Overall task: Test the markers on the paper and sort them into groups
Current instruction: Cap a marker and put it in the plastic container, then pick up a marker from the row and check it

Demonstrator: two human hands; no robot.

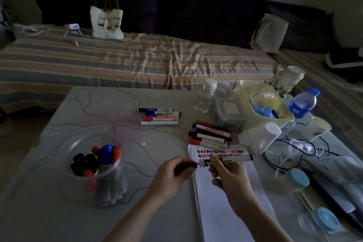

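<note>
Head view: a white marker (pixel 233 159) lies level above the paper's (pixel 225 192) far end, pinched by the right hand (pixel 227 173). Left hand (pixel 172 173) pinches its black cap (pixel 186 165) at the tip. Sorted markers (pixel 211 135) lie just beyond; a jar of markers (pixel 96 165) stands left.

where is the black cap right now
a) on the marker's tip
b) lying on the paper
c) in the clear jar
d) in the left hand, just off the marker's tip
d: the left hand grips the black cap just clear of the tip of the marker, which the right hand holds over the paper.
</note>
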